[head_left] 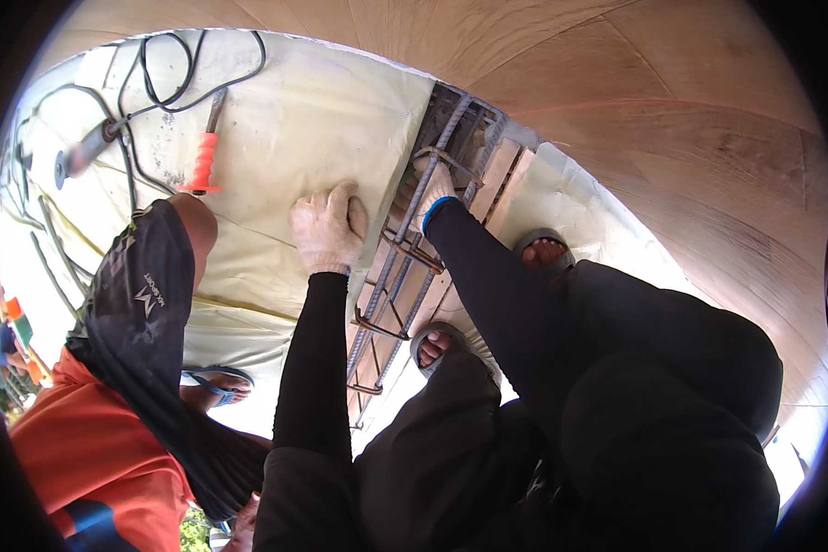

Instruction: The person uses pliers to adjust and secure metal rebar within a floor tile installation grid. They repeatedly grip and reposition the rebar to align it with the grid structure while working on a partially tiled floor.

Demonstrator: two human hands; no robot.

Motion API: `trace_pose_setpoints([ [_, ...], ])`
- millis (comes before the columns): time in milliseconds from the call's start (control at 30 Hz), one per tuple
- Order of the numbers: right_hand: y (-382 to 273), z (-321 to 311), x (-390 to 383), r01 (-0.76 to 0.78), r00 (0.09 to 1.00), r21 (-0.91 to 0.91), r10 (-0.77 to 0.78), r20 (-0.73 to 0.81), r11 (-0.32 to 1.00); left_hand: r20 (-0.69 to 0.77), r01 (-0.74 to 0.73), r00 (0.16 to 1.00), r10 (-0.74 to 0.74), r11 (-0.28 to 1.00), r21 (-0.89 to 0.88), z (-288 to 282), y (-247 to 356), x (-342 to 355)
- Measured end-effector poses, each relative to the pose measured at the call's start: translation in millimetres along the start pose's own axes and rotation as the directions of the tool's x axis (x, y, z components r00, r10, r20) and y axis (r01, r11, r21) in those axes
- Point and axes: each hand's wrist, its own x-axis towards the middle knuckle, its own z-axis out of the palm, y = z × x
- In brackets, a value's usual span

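A long cage of ribbed steel bars with bent ties (400, 247) lies in a gap between cream-coloured sheeting. My right hand (437, 191), in a pale knit glove with a blue cuff, reaches into the cage near its far end. Bars and ties partly cover its fingers, so what they grip does not show. To the left of the cage, my left hand (329, 228), also gloved, rests as a closed fist on the cream sheet (276, 129) near its edge. No object shows in that fist.
A curved wood-panelled surface (653, 83) rises ahead and right. At left lie a chisel with an orange grip (204, 161), a corded power tool (87, 152) and black cables (170, 92). A person in an orange top (101, 442) crouches close on my left. My sandalled feet flank the cage.
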Motion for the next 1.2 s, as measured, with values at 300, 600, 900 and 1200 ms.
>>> trace_pose_setpoints([
  [300,-11,19,-37,-0.073,0.997,0.067,0.072,0.014,0.995,-0.040,-0.025,0.999,0.025,1.000,-0.003,1,-2,1],
  [600,-4,3,-4,-0.113,0.993,0.135,0.116,-0.020,0.984,-0.044,-0.023,0.999,0.021,0.999,-0.033,7,-11,-2],
  [900,5,14,-6,-0.051,0.993,0.057,0.057,-0.107,0.997,-0.027,0.015,1.000,-0.016,0.999,-0.049,9,-11,-1],
  [1200,8,33,-21,0.047,0.988,-0.013,-0.048,-0.149,0.999,-0.042,0.032,0.998,-0.035,0.996,-0.079,-1,-6,2],
])
